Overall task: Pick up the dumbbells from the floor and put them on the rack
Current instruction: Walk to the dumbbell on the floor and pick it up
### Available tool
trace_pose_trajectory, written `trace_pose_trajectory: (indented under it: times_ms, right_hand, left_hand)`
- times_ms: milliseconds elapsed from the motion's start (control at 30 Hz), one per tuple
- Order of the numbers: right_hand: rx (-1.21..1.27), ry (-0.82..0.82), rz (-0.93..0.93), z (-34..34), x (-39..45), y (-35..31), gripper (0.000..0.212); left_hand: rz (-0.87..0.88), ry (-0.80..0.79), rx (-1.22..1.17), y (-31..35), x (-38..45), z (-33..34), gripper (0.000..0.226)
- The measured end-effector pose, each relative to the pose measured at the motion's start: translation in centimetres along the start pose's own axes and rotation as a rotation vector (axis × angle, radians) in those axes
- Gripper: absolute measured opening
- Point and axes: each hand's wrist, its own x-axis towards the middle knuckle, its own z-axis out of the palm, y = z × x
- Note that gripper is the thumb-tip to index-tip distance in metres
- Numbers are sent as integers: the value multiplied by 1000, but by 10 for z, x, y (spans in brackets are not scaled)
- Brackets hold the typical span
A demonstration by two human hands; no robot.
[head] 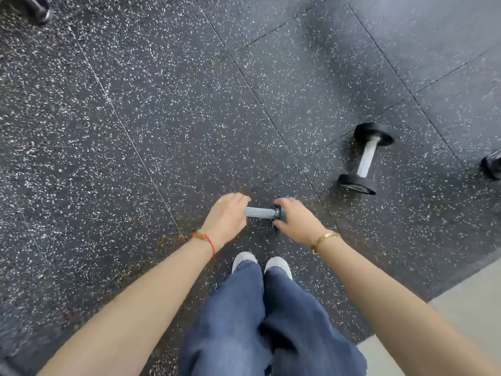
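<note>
In the head view the left hand (226, 217) and the right hand (296, 219) are each clasped over one end of a small dumbbell (261, 212), held just in front of the shoes; whether it is off the floor (151, 126) I cannot tell. A second dumbbell (366, 158) lies untouched to the right and a dark object (492, 164), perhaps a third, at the right edge; no rack is visible, so I judge the task barely begun

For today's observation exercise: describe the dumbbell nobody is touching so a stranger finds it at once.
Start at the speckled black floor, then look right of the person's two hands. The free dumbbell lies there alone, its whole pale handle bare, unlike the held dumbbell.
</note>
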Motion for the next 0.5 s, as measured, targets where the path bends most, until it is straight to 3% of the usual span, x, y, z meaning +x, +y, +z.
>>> trace_pose_trajectory:
  times_ms: [233, 500]
  right_hand:
    - [-201, -166, -52, 86, 120, 33, 46]
    - [-394, -193, -13, 124, 167, 35, 27]
  left_hand:
    - [35, -115, 198, -31, 71, 112, 34]
    - [-9, -165, 295, -40, 112, 152, 26]
